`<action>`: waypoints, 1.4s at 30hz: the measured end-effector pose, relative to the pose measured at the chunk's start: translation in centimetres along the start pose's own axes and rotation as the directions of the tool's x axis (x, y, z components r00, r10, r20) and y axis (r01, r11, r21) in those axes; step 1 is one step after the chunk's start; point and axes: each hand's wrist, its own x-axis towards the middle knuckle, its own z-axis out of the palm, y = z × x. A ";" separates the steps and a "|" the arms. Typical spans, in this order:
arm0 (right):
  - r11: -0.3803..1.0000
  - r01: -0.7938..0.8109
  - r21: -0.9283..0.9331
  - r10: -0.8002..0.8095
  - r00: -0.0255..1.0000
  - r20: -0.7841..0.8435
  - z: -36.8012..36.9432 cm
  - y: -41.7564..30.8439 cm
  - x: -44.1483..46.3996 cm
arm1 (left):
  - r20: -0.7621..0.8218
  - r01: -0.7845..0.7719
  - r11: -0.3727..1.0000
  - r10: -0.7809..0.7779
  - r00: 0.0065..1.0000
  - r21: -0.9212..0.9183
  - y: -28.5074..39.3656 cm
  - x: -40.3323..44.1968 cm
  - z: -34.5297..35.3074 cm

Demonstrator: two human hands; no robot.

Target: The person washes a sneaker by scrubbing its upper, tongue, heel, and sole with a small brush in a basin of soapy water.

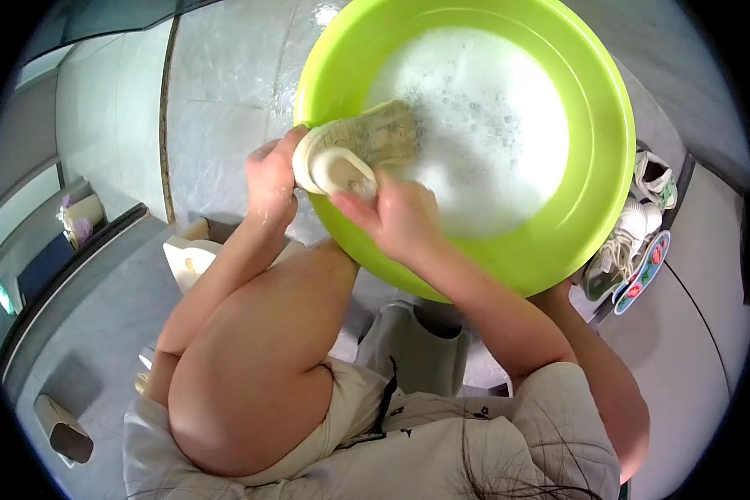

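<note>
A pale, wet shoe (371,137) is tilted over the left inner wall of a large lime-green basin (596,167), its far end by the white suds (492,125). My left hand (271,179) grips the shoe's near end at the basin's rim. The fingers of my right hand (404,217) are closed at a white rounded piece (342,171) on the shoe. Whether that piece is part of the shoe or a separate item cannot be made out, and the fingertips are partly hidden.
Beside the basin on the right are white sneakers (629,233) and a patterned sole (646,271). A grey plastic stool (412,350) stands below the basin. Cream-coloured items (192,258) lie left of my knee. Grey tiled floor (217,142) extends to the left.
</note>
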 end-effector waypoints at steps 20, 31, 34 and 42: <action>0.806 0.356 -0.473 -0.439 0.895 -0.075 0.5 4.9 -1.1 | 0.058 0.042 0.998 -0.039 0.998 -0.046 0.6 0.6 -0.2; 0.752 0.486 -0.444 -0.559 0.828 -0.040 -0.1 6.9 1.2 | 0.070 0.027 0.994 -0.020 0.997 -0.103 -0.3 1.5 -0.5; 0.730 0.539 -0.421 -0.598 0.802 -0.009 0.2 4.1 2.0 | 0.022 0.027 0.999 -0.027 0.999 0.020 0.9 0.1 0.0; 0.752 0.589 -0.297 -0.613 0.790 0.015 -1.1 10.2 3.9 | 0.054 0.015 1.000 -0.017 0.998 0.021 0.4 0.8 -0.6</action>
